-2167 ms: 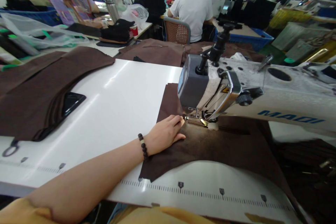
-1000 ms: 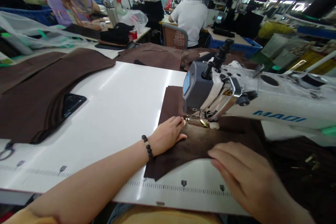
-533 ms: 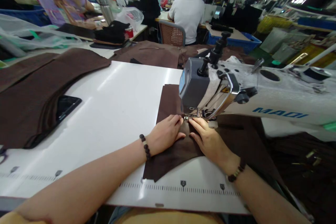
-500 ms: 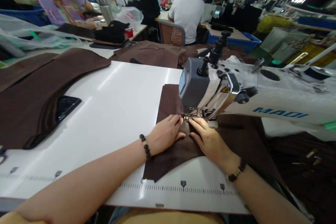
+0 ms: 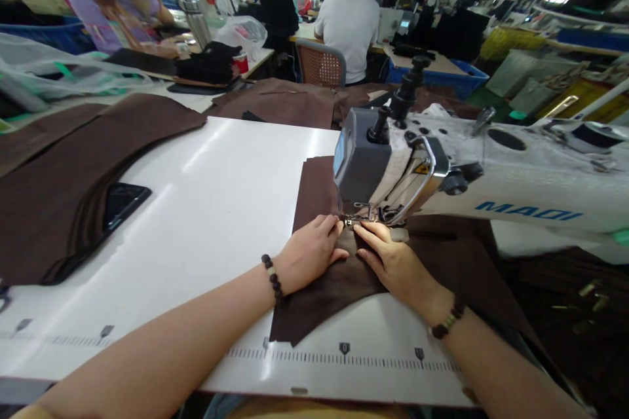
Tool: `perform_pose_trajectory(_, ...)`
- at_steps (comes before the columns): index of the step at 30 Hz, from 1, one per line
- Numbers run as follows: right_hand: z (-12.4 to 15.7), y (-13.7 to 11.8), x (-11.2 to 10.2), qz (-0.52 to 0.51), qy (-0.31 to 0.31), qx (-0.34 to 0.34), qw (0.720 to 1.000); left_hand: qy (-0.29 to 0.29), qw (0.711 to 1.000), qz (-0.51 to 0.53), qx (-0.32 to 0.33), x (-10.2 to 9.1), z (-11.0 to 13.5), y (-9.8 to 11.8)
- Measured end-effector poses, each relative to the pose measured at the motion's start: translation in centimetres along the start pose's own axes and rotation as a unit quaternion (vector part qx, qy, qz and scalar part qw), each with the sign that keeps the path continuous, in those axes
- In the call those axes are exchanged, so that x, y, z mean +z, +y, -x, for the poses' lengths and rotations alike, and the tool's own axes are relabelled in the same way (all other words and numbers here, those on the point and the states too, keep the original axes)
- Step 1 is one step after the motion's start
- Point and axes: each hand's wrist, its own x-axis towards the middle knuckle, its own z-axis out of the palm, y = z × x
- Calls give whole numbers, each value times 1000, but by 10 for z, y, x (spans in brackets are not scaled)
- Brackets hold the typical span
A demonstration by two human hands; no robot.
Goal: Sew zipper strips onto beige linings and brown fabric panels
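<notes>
A dark brown fabric piece [image 5: 324, 298] lies on the white sewing table [image 5: 211, 209], running under the head of a white sewing machine [image 5: 442, 177]. My left hand [image 5: 309, 252] rests flat on the fabric just left of the presser foot [image 5: 366, 216], fingers stretched toward it. On the right side of the foot my right hand [image 5: 393, 262] presses the same cloth, its fingers extended and their tips touching the fabric at the needle. Both wrists wear bead bracelets.
A stack of brown fabric panels [image 5: 73, 170] covers the table's left, over a black phone [image 5: 120, 203]. More brown cloth [image 5: 289, 101] lies beyond the table. A person in a white shirt [image 5: 351, 26] sits ahead; another works at far left. A ruler scale [image 5: 344, 348] marks the front edge.
My right hand came in from the lower right and settled on the fabric beside the presser foot. My left hand stayed in place on the cloth.
</notes>
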Motion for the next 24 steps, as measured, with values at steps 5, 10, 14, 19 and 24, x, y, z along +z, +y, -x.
perform_pose_trajectory(5, 1, 1, 1, 1, 6, 1, 1000, 3, 1000, -3, -3, 1, 0, -1)
perform_pose_trajectory(10, 2, 1, 1, 2, 17, -6, 1000, 1, 1000, 1, 0, 0, -1, -1)
perform_pose_trajectory(14, 1, 0, 0, 4, 19, -12, 1000, 4, 1000, 9, -7, -1, -2, 0)
perform_pose_trajectory(19, 1, -2, -2, 8, 20, -14, 1000, 11, 1000, 0, 1, 0, -1, 1)
perform_pose_trajectory(24, 0, -1, -3, -2, 18, -4, 1000, 22, 1000, 12, 2, 1, 1, 1)
